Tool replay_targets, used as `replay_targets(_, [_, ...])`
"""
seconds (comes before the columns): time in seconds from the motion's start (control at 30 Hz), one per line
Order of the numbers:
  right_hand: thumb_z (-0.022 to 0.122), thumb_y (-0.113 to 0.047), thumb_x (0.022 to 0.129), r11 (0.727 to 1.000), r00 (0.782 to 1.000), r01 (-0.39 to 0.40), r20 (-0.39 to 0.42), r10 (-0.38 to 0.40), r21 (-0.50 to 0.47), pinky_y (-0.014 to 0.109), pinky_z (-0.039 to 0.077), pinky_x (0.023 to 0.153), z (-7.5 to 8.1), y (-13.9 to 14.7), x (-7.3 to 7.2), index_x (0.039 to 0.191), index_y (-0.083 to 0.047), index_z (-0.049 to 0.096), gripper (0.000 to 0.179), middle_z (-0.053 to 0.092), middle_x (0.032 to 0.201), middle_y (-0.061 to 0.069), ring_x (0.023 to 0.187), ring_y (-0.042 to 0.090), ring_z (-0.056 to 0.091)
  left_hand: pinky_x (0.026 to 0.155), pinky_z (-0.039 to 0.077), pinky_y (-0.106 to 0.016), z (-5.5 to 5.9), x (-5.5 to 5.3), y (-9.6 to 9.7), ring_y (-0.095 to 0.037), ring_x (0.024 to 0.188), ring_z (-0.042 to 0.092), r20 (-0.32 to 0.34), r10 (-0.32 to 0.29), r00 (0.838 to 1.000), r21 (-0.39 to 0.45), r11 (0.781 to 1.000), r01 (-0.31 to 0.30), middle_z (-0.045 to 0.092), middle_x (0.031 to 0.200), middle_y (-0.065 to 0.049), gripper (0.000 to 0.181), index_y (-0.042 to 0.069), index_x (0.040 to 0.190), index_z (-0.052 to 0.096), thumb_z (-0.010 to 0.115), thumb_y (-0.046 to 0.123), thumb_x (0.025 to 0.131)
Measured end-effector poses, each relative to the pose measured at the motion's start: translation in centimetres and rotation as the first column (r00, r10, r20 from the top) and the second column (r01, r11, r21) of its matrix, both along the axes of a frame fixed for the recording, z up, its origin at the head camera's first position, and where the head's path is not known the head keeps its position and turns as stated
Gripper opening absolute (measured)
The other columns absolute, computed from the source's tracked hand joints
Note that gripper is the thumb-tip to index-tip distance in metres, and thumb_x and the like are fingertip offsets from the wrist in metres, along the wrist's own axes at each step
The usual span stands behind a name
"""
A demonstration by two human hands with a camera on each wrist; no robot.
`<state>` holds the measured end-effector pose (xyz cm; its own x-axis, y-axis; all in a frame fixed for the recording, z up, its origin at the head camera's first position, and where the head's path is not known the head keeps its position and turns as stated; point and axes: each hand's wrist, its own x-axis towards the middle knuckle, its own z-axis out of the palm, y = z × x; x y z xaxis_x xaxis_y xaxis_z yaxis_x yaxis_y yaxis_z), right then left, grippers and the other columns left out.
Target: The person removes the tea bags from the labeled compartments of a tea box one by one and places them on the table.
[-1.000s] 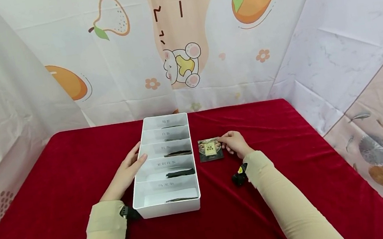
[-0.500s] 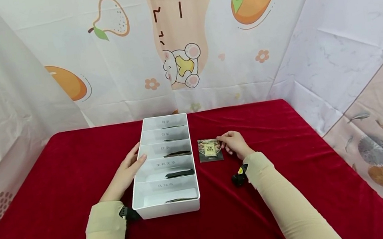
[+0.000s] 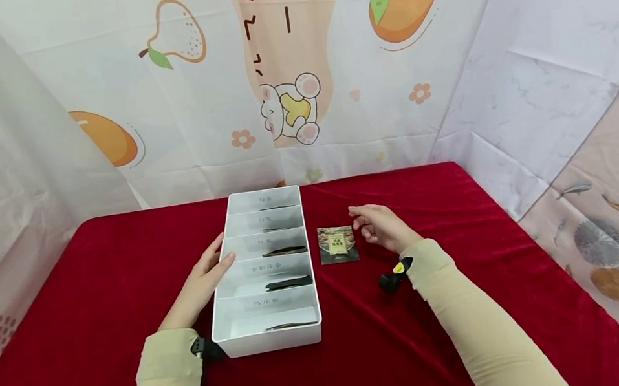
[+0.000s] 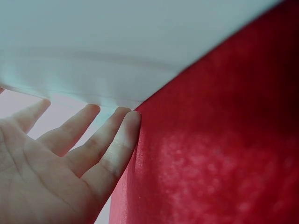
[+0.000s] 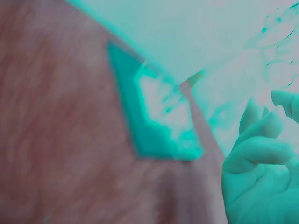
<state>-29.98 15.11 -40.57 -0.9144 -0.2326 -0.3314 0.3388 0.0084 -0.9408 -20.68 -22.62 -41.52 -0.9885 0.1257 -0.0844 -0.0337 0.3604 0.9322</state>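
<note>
On the red cloth lies a flat square tea packet [image 3: 338, 244], dark with a pale yellow label. Just to its right, my right hand [image 3: 381, 226] is apart from it, fingers loosely bent and holding nothing; the right wrist view shows the packet [image 5: 161, 112] flat on the cloth beside those fingers. A long white divided box [image 3: 270, 341] stands to the packet's left. My left hand [image 3: 204, 282] rests along its left side, thumb at the rim. In the left wrist view, straight fingertips touch the lower part of the box wall [image 4: 93, 28].
Each compartment of the box carries a printed label, and thin dark tea packets [image 3: 289, 283] lie along its right side. The red tablecloth [image 3: 424, 347] reaches back to a printed white curtain [image 3: 188, 117], with more curtains at both sides.
My right hand has let go of the tea packet's right edge and moved slightly right, away from it. The packet stays flat. My left hand keeps its place at the box.
</note>
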Motion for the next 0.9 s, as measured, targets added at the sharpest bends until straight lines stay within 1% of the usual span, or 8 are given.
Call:
replay_targets(0.1, [0.057,-0.031,0.101,0.999,0.999,-0.022,-0.035,0.021,-0.028,0.018,0.03,0.045,1.4,-0.5,0.3,0.121,-0.007,0.057,0.032,0.058,0.071,-0.004,0.045,0.007,0.041,0.092,0.052,-0.041,0.1,0.1,-0.1,-0.038,0.122,0.056,-0.005,0.004,1.0,-0.008,1.0,-0.004,0.038,0.152,-0.023,0.07,0.028,0.16,0.014,0.05,0.044,0.102])
replay_targets(0.2, [0.058,-0.029,0.101,0.997,0.997,-0.046,-0.069,0.042,-0.059,0.019,0.03,0.045,2.5,-0.9,0.8,0.104,-0.013,0.061,0.017,0.059,0.071,-0.004,0.045,0.008,0.04,0.093,0.051,-0.042,0.2,0.1,-0.1,-0.038,0.123,0.056,-0.005,0.005,1.0,-0.009,1.0,-0.005,0.038,0.153,-0.023,0.071,0.028,0.16,0.014,0.05,0.045,0.102])
replay_targets(0.27, [0.058,-0.027,0.101,0.995,0.994,-0.065,-0.088,0.059,-0.072,0.02,0.03,0.045,3.1,-1.1,1.3,0.097,-0.016,0.063,0.013,0.059,0.071,-0.003,0.045,0.008,0.04,0.093,0.051,-0.042,0.2,0.1,-0.1,-0.038,0.122,0.056,-0.002,0.005,1.0,-0.017,1.0,-0.005,0.038,0.153,-0.023,0.071,0.029,0.16,0.014,0.05,0.045,0.102])
replay_targets(0.37, [0.058,-0.023,0.1,0.992,0.989,-0.095,-0.118,0.084,-0.086,0.021,0.03,0.045,3.9,-1.4,2.1,0.091,-0.017,0.064,0.013,0.059,0.071,-0.003,0.045,0.009,0.04,0.093,0.052,-0.043,0.1,0.0,0.0,-0.038,0.121,0.057,0.005,0.009,1.0,-0.017,1.0,-0.008,0.039,0.152,-0.022,0.07,0.031,0.16,0.015,0.051,0.046,0.102])
replay_targets(0.53, [0.058,-0.023,0.1,0.987,0.976,-0.145,-0.17,0.133,-0.062,0.021,0.029,0.045,4.8,-2.2,3.4,0.092,-0.018,0.063,0.011,0.06,0.072,-0.005,0.044,0.007,0.039,0.093,0.052,-0.045,-0.1,0.0,-0.1,-0.037,0.12,0.057,0.013,0.018,1.0,-0.023,1.0,-0.017,0.041,0.151,-0.02,0.069,0.033,0.159,0.017,0.051,0.047,0.101])
replay_targets(0.63, [0.058,-0.023,0.099,0.983,0.965,-0.184,-0.195,0.175,-0.029,0.021,0.029,0.044,5.1,-2.9,4.4,0.095,-0.014,0.062,0.011,0.061,0.073,-0.004,0.044,0.006,0.039,0.093,0.052,-0.046,-0.1,0.0,-0.2,-0.038,0.121,0.057,0.006,0.019,1.0,-0.026,1.0,-0.019,0.04,0.152,-0.021,0.069,0.033,0.159,0.017,0.051,0.047,0.101])
replay_targets(0.8, [0.062,-0.026,0.097,0.968,0.937,-0.247,-0.245,0.25,0.042,0.022,0.032,0.043,5.4,-4.2,6.3,0.096,-0.005,0.062,0.021,0.064,0.075,0.001,0.044,0.009,0.041,0.095,0.051,-0.047,-0.2,0.0,-0.2,-0.039,0.122,0.056,0.005,0.019,1.0,-0.022,1.0,-0.019,0.04,0.152,-0.022,0.069,0.032,0.159,0.017,0.051,0.047,0.101])
replay_targets(0.9, [0.063,-0.025,0.097,0.958,0.915,-0.272,-0.283,0.286,0.089,0.023,0.033,0.043,5.4,-4.8,7.4,0.093,-0.004,0.063,0.022,0.064,0.076,0.003,0.044,0.01,0.04,0.096,0.05,-0.048,-0.2,0.0,-0.1,-0.039,0.123,0.056,0.016,0.02,1.0,-0.029,0.999,-0.02,0.04,0.152,-0.021,0.069,0.033,0.159,0.016,0.051,0.048,0.101])
